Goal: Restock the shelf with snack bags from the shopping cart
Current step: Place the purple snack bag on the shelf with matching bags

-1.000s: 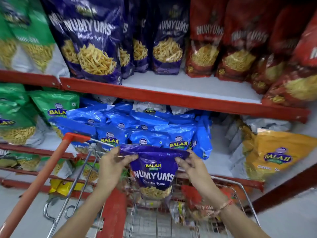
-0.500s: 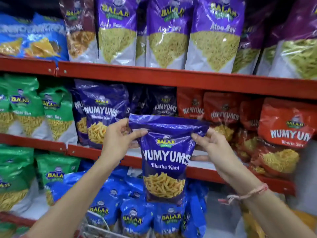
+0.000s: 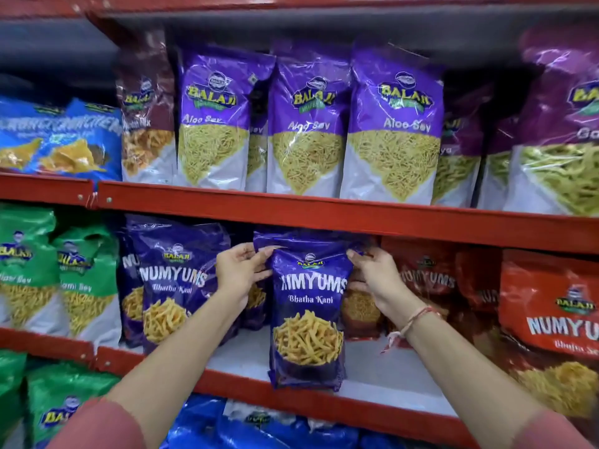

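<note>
A single head-worn camera looks straight ahead at the shelves [image 3: 324, 218] from close range, level with the middle tier. Wide-angle bending curves the red shelf edges. Both forearms enter from 6 o'clock and reach toward the centre, the left hand [image 3: 241, 270] at about 10 o'clock and the right hand [image 3: 377, 280] at about 2 o'clock of the held bag [image 3: 308, 319].

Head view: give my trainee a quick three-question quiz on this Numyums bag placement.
1. True or false: both hands grip the dark blue Numyums Bhatha Kani bag by its top corners.
2. What stands directly left of it? A. matching Numyums bag B. blue Balaji bag C. Aloo Sev bag
3. Fill in: the bag's bottom overhangs the shelf's red ____.

Key: 1 true, left hand, right hand. 2 A, matching Numyums bag. 3 front edge.
</note>
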Demonstrator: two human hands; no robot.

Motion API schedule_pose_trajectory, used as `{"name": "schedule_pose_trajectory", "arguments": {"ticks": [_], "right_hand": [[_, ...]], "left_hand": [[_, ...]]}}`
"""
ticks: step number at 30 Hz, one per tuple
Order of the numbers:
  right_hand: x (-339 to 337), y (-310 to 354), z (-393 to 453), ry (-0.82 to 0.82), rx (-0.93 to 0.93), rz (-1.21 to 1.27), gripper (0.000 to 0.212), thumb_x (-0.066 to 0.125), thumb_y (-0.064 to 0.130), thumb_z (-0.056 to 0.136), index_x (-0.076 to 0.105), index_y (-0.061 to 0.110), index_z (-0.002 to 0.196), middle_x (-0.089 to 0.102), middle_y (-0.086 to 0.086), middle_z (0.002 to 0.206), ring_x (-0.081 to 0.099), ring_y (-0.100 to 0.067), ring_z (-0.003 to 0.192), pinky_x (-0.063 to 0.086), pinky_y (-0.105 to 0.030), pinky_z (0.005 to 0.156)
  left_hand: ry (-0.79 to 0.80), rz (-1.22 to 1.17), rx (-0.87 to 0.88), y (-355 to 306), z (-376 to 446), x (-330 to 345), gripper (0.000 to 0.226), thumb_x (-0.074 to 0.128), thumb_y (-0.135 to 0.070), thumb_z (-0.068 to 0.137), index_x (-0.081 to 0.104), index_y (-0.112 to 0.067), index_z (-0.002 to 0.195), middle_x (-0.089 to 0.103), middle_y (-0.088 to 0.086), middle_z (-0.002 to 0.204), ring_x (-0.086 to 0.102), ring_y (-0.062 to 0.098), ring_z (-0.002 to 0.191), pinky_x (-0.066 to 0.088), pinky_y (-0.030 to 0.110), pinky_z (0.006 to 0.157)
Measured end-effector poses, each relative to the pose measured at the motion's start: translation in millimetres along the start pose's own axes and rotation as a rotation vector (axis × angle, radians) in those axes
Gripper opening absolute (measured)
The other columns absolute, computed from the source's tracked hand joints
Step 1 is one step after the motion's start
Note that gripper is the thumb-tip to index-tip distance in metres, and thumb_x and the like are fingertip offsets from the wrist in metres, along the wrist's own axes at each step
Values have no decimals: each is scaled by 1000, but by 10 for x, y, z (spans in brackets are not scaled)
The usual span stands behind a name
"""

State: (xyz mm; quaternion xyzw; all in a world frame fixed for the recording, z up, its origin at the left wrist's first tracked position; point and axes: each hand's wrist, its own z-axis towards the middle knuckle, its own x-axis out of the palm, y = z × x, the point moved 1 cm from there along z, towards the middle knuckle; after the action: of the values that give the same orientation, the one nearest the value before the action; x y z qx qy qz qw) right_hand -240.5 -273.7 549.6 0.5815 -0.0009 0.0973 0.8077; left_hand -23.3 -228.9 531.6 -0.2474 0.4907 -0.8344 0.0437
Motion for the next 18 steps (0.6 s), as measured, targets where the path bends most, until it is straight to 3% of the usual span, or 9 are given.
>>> {"name": "schedule_pose_trajectory", "arguments": {"ticks": [3,5,7,9,11,13,15,18], "right_hand": [[68,-112,231,-37,4,65,25,52,5,94,50,8,119,60,-20,111,61,-25,71,55,-26,37],[99,-178,374,-76,2,68,24,53,4,94,49,11,116,58,-25,123,62,-33,87,57,-33,47],[123,-252,503,-138,10,73,19,54,3,93,49,12,108,53,-29,131,60,-40,103,56,-45,64],[135,-360,588,-183,21,76,17,55,2,92,48,13,104,53,-29,131,58,-44,112,54,-53,73],[138,-480,627,-183,47,102,12,55,4,93,52,9,102,53,-31,130,57,-47,114,55,-51,72],[128,-589,629,-155,75,154,4,57,10,93,56,13,92,56,-31,128,60,-43,111,57,-44,67],[91,-667,597,-129,86,140,5,61,24,91,58,20,92,61,-21,127,61,-37,111,57,-38,66],[-17,-867,461,-130,171,52,37,58,50,87,55,26,114,59,-4,127,55,-31,118,55,-47,84]], "left_hand": [[-63,-13,-35,123,283,61,13,61,3,84,54,-8,81,68,10,83,61,18,60,58,23,46],[-76,-34,-73,185,475,112,16,55,7,87,47,-8,87,63,18,94,60,18,65,58,31,53],[-96,-54,-113,232,622,160,19,55,6,87,48,-10,87,63,18,92,62,20,69,54,37,64],[-114,13,-92,308,723,189,24,62,2,84,49,-14,73,63,15,88,63,24,79,56,35,58],[-127,121,-42,424,755,201,25,65,-2,83,49,-13,66,61,15,90,62,25,88,57,27,47],[-161,182,-3,536,758,182,10,65,-5,84,57,-5,79,62,18,94,62,25,88,60,28,54],[-161,205,11,615,735,139,17,62,-10,87,61,-4,103,65,18,110,63,25,89,61,31,68],[-128,259,-76,759,587,40,38,50,-33,93,53,-9,123,62,15,126,62,27,102,55,42,90]]}}
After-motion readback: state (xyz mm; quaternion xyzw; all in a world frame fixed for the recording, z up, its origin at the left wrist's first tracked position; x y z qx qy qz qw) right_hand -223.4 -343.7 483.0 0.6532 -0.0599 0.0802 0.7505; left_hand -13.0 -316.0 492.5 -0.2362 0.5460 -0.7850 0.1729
